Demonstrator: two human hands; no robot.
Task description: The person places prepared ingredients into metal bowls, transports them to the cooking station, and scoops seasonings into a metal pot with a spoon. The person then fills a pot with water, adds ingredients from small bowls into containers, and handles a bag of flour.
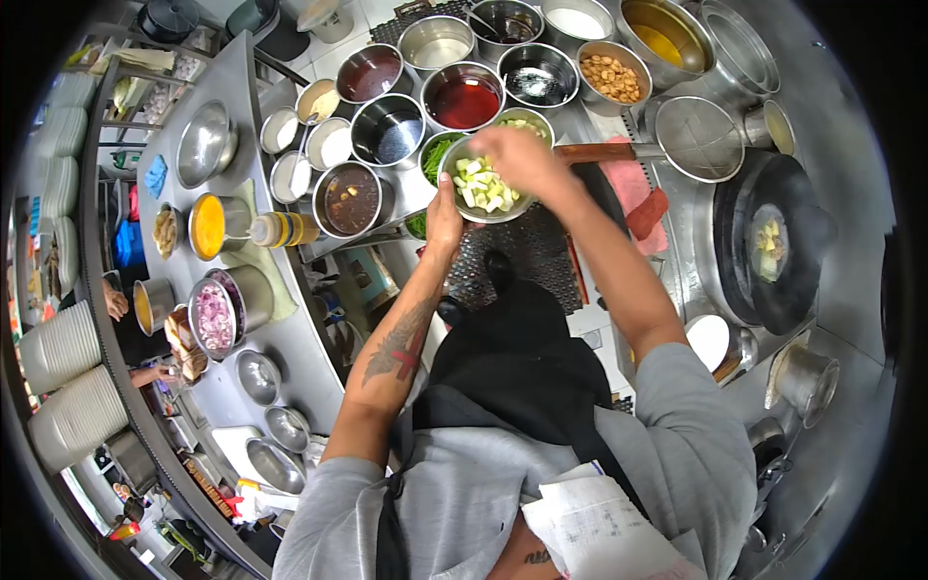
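My left hand (446, 217) is wrapped round the side of a metal bowl (515, 213), fingers mostly hidden. Inside lie pale green and white chopped vegetable pieces (476, 184). Above the bowl's far right part is my right hand (523, 162), blurred, so its fingers and anything in them cannot be made out. Close behind the bowl, containers hold shredded greens (440, 155) and more pale green pieces (528, 126). On the right, a black wok (773, 280) has a few pale yellow and green food bits (769, 242) at its bottom.
Metal pots of sauces, including dark red liquid (464, 99) and brown sauce (348, 198), crowd the front counter. A wire strainer (700, 138) rests near the wok. On the left table stand chopped onions (215, 314) and a squeeze bottle (280, 230). Another person's hand (115, 302) shows beyond.
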